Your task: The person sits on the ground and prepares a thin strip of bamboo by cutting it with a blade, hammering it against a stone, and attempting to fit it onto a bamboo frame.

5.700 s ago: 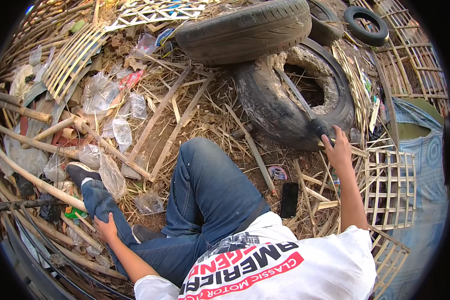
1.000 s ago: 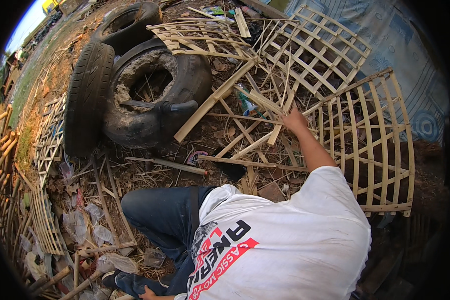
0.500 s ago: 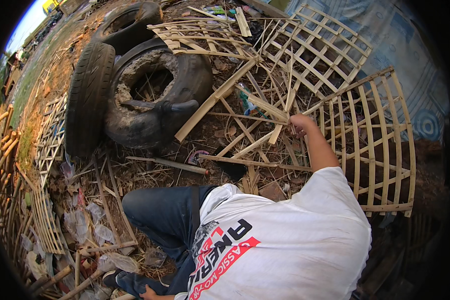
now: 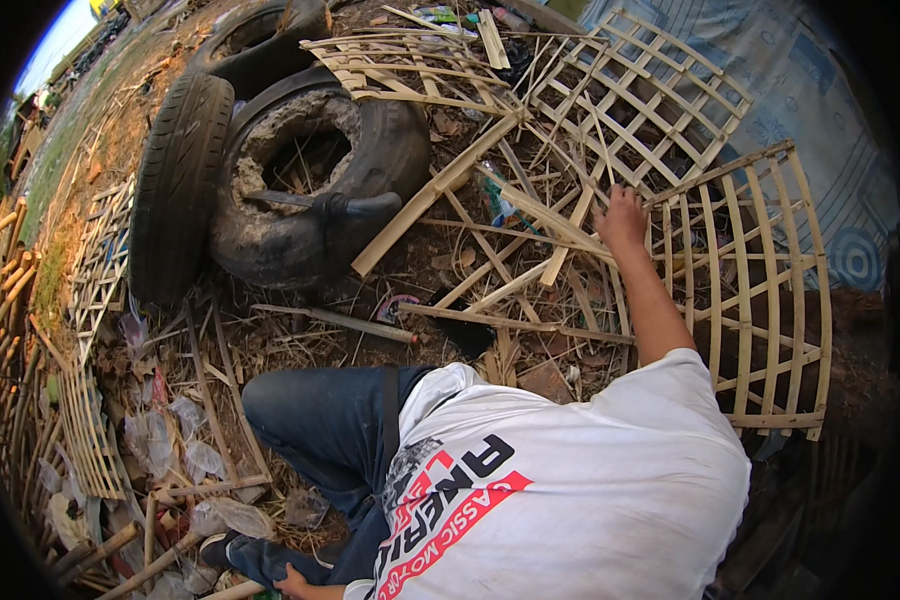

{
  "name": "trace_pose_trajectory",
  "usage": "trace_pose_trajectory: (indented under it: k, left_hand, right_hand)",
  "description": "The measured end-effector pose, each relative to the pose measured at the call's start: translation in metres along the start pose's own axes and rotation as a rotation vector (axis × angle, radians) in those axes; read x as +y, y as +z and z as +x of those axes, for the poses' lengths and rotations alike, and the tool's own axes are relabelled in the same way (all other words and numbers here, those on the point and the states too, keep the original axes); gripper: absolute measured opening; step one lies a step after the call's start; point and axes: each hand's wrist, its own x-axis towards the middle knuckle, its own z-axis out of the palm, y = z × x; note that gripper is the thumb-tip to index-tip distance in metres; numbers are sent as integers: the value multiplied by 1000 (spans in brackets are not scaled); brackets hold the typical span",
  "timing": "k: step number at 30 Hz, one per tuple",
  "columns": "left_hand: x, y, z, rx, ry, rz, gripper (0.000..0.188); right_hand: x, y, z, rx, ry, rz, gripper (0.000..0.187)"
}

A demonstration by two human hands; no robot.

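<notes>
My right hand [image 4: 622,215] reaches out over a heap of split bamboo, its fingers closed around a thin bamboo strip [image 4: 602,140]. Other bamboo strips [image 4: 555,218] cross just left of the fingers. To its right lies a curved woven bamboo lattice panel [image 4: 740,290], with another lattice panel [image 4: 645,95] beyond the hand. A wide split bamboo piece [image 4: 435,190] lies further left. My left hand [image 4: 292,583] is low in the view beside my trouser leg. Its fingers show only partly, and whether they hold anything is unclear.
Old tyres stand at the upper left, one upright [image 4: 178,190] and one filled with a crumbly pale mass [image 4: 320,230]. A blue patterned sheet [image 4: 820,130] covers the far right. Plastic bags [image 4: 205,460] and bamboo poles [image 4: 0,300] lie at the left.
My right hand has moved right and slightly farther away, and the thin strip at its fingers has shifted with it. My left hand has stayed nearly in place.
</notes>
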Motion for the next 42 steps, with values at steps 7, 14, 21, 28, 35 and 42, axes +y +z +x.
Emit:
trace_pose_trajectory:
  k: [7, 14, 21, 28, 35, 42]
  left_hand:
    - [-13, 4, 12, -3, -2, -21, 86]
    - [-6, -4, -6, -26, 30, -16, 88]
    - [-9, -4, 0, -2, 8, -9, 86]
    - [-9, -9, -4, 1, 22, -9, 87]
    - [-9, -4, 4, -1, 20, 1, 89]
    - [-6, -5, -1, -47, 34, 21, 89]
  right_hand:
    - [-143, 8, -136, -829, -831, 453, 31]
    - [-144, 43, -182, -735, -745, 267, 50]
    - [-162, 44, -166, -1010, -813, 213, 58]
    - [-179, 14, -104, -779, -547, 491, 38]
    - [-161, 57, -51, -777, -346, 470, 38]
    - [-142, 64, -49, -581, -173, 172, 61]
